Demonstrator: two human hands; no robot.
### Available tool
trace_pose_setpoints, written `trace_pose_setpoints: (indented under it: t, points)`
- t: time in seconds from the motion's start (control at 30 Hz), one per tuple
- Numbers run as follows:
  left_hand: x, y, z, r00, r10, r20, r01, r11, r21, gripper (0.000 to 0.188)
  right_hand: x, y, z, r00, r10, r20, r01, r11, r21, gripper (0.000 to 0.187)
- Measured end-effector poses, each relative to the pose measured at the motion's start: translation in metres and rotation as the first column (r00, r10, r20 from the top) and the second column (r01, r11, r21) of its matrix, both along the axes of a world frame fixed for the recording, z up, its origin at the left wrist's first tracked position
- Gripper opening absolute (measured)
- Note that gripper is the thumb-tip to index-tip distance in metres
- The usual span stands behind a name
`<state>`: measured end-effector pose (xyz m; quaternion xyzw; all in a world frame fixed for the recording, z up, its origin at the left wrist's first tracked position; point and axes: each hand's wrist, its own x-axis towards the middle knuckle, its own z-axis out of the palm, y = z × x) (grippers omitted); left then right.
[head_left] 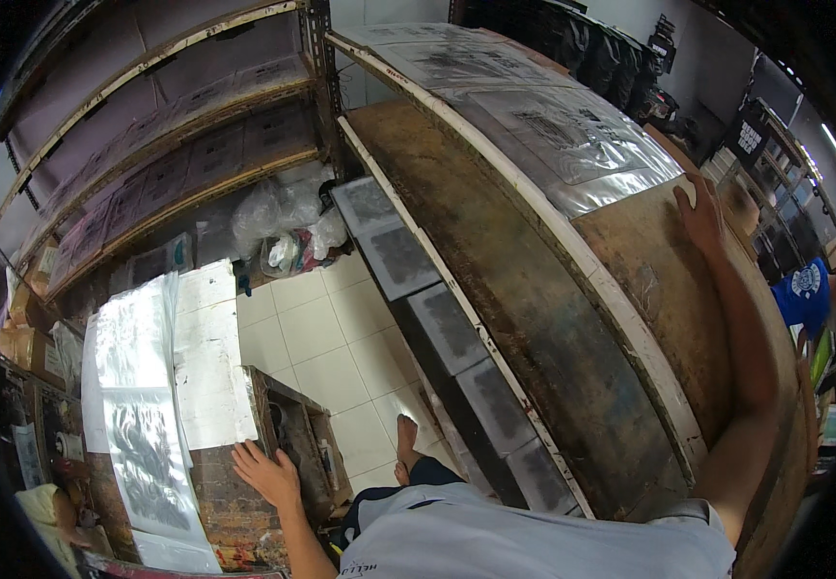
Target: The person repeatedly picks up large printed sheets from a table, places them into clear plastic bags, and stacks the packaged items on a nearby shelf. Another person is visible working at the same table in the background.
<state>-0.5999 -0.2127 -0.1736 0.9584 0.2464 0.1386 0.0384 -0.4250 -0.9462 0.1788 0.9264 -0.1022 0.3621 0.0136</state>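
Note:
My left hand point(267, 475) lies with its fingers spread on the edge of a stained wooden workbench point(230, 502), just below a white board point(207, 357). Left of that hand, a long strip of shiny clear plastic with dark printing point(143, 439) runs down the bench. My right arm reaches up across the top shelf, and my right hand point(700, 217) has its fingers closed at the near corner of a clear printed plastic sheet point(572, 130). Some of those fingertips are hidden. More printed sheets point(447, 60) lie flat farther along the same shelf.
Beneath the top shelf are a brown board shelf point(505, 280) and a lower row of grey sheets point(456, 328). Racks with more sheets point(196, 159) stand at far left. Plastic bags point(287, 217) lie near the tiled floor point(331, 338). People appear at right, in a blue shirt point(804, 297), and lower left point(46, 511).

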Motion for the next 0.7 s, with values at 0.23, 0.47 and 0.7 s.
trace_pose_setpoints:
  t: [0.23, 0.47, 0.7]
  points:
    - [0.000, -0.002, -0.002, 1.000, -0.013, 0.024, 0.012, 1.000, 0.005, 0.067, 0.003, -0.011, -0.003, 1.000, -0.015, 0.005, 0.015, 0.999, 0.030, 0.043]
    - [0.000, 0.000, -0.005, 0.999, -0.021, 0.045, 0.020, 1.000, 0.010, 0.066, 0.008, -0.026, -0.011, 0.998, 0.054, 0.028, -0.055, 0.998, 0.042, 0.041]
    - [0.000, 0.000, 0.000, 1.000, 0.003, 0.002, -0.003, 1.000, -0.029, 0.065, 0.010, -0.027, -0.012, 1.000, 0.007, 0.020, -0.008, 1.000, 0.012, 0.042]
